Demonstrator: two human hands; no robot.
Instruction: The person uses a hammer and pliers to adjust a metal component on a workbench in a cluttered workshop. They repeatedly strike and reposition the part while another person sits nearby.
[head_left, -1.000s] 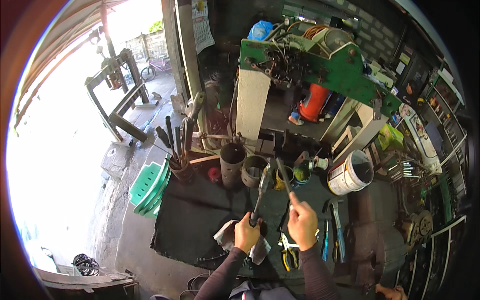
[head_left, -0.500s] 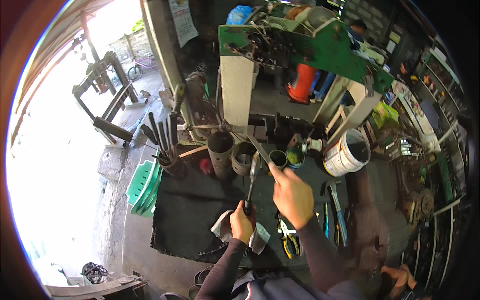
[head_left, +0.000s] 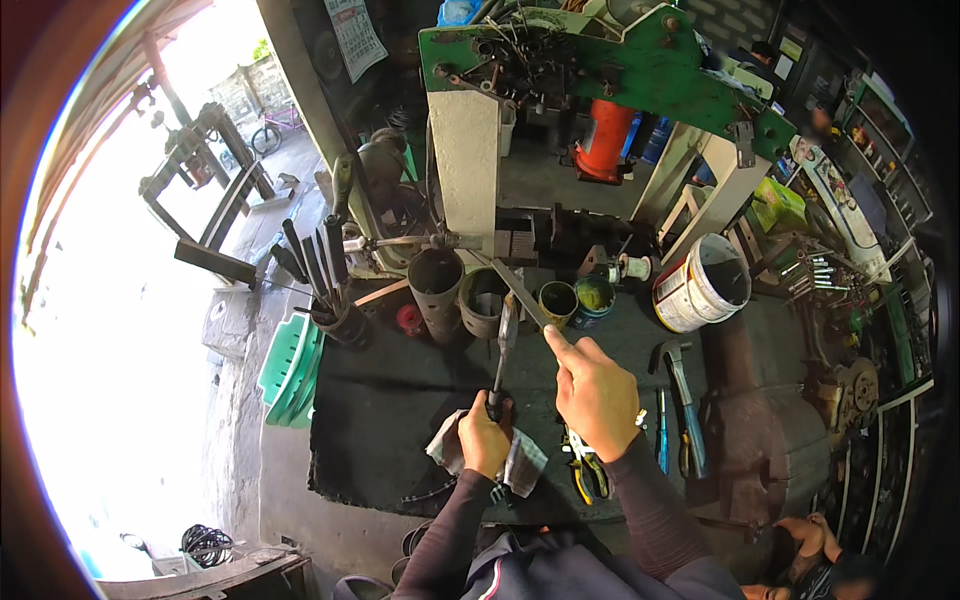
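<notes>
My left hand (head_left: 484, 443) is closed round the black lower end of a long metal rod-like part (head_left: 506, 345), which stands nearly upright with a brownish upper tip. A pale checked rag (head_left: 523, 464) lies under and beside this hand. In my right hand (head_left: 597, 398) is a flat metal file (head_left: 523, 300), with the index finger stretched along it. The file slants up to the left and crosses close to the part's tip; whether they touch I cannot tell. The right hand's lower fingers are curled round the file's handle, which is hidden.
Pliers (head_left: 582, 468), a blue screwdriver (head_left: 662, 432) and a hammer (head_left: 684, 405) lie right of my hands on the dark mat (head_left: 380, 420). Tins and a metal cylinder (head_left: 436, 288) stand ahead, with a white bucket (head_left: 690, 305) farther right. A green press frame (head_left: 590, 75) rises behind.
The whole view has shifted slightly. Both hands keep their holds on the file and the metal part, with the right hand a little lower and farther right in the picture.
</notes>
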